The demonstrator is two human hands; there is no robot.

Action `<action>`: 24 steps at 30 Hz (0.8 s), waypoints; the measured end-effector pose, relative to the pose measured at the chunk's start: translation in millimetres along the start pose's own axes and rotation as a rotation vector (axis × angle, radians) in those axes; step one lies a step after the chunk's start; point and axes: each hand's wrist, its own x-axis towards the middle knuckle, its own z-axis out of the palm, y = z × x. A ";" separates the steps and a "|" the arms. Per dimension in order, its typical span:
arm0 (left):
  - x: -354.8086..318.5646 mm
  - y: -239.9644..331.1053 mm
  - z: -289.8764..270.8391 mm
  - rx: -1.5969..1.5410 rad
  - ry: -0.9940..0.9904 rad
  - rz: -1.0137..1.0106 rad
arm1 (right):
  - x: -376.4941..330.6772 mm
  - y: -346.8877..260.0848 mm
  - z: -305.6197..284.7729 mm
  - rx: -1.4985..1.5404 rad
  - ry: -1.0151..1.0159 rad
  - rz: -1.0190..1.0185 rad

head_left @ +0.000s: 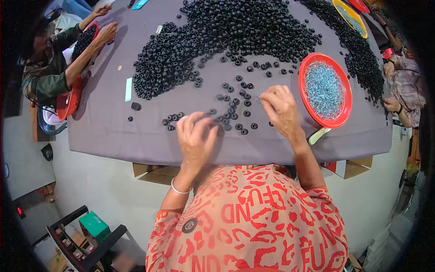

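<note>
Head view: small black rings (231,111) are covered by the left hand (195,136), fingers curled; a tiny piece, kind untellable, is pinched by the right hand (280,108). Loose rings could be swept off the grey table (113,131) edge.

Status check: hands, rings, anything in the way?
Left hand resting on loose black rings, fingers bent. Right hand pinching something small, too small to tell. Red plate of blue bits right beside it. Nothing blocking.
</note>
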 end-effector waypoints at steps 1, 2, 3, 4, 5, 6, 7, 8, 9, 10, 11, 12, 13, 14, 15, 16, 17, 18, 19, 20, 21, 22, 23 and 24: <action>-0.5 0.6 4.4 0.001 -0.015 -0.008 | 4.1 -5.4 1.6 -0.035 -0.025 -0.032; -0.9 2.5 7.8 0.000 -0.018 -0.008 | 6.9 -8.8 3.9 -0.072 -0.050 -0.064; -1.1 4.5 10.8 -0.039 -0.038 -0.015 | 7.6 -9.9 7.2 -0.071 -0.051 -0.061; -1.5 5.5 12.9 -0.079 -0.058 -0.022 | 7.7 -10.4 10.7 -0.063 -0.050 -0.081; -5.0 6.2 13.0 -0.092 -0.071 -0.030 | 7.0 -10.8 12.9 -0.054 -0.050 -0.102; -5.8 6.1 12.5 -0.089 -0.074 -0.035 | 5.5 -8.9 12.1 -0.049 -0.054 -0.100; -6.1 6.2 11.7 -0.088 -0.057 -0.035 | 3.2 -5.4 9.4 -0.060 -0.026 -0.063; -6.1 6.2 11.4 -0.088 -0.041 -0.035 | 1.4 -2.8 7.6 -0.073 0.001 -0.026; -5.8 6.5 10.9 -0.086 -0.044 -0.039 | 0.5 -2.3 6.5 -0.070 -0.002 -0.024; -5.3 6.7 10.3 -0.079 -0.034 -0.060 | 0.1 -2.7 5.0 -0.084 -0.007 -0.025; -4.8 7.1 10.6 -0.072 -0.024 -0.079 | -0.1 -3.1 3.4 -0.101 -0.011 -0.026; -4.8 7.2 12.3 -0.072 -0.027 -0.082 | 1.5 -6.6 5.5 -0.099 -0.013 -0.024; -5.0 7.6 15.0 -0.082 -0.042 -0.063 | 5.0 -13.1 10.9 -0.070 -0.040 -0.076; -4.3 8.6 16.9 -0.092 -0.056 -0.043 | 8.9 -18.2 15.4 -0.041 -0.065 -0.130; -4.2 10.6 18.5 -0.091 -0.057 -0.043 | 10.6 -20.0 19.6 -0.040 -0.065 -0.129; -4.1 13.3 20.4 -0.126 -0.067 -0.037 | 11.3 -20.5 24.3 -0.077 -0.117 -0.144; -5.5 15.0 21.4 -0.159 -0.077 -0.033 | 11.1 -21.2 28.0 -0.110 -0.170 -0.159; -7.1 16.5 22.0 -0.156 -0.078 -0.036 | 9.6 -21.1 27.7 -0.107 -0.172 -0.159; -8.9 17.9 22.4 -0.162 -0.067 -0.043 | 6.9 -20.2 25.7 -0.105 -0.165 -0.147; -11.8 19.0 22.5 -0.169 -0.057 -0.051 | 3.8 -19.0 24.1 -0.104 -0.160 -0.134; -15.3 19.1 22.4 -0.167 -0.046 -0.062 | 1.4 -17.9 23.3 -0.100 -0.163 -0.133; -16.5 18.3 21.8 -0.164 -0.048 -0.066 | -0.7 -16.9 22.8 -0.086 -0.141 -0.125; -16.6 18.1 21.8 -0.178 -0.039 -0.065 | -1.9 -16.3 21.6 -0.076 -0.117 -0.116; -17.0 18.1 21.7 -0.190 -0.029 -0.064 | -1.1 -17.8 22.4 -0.076 -0.120 -0.116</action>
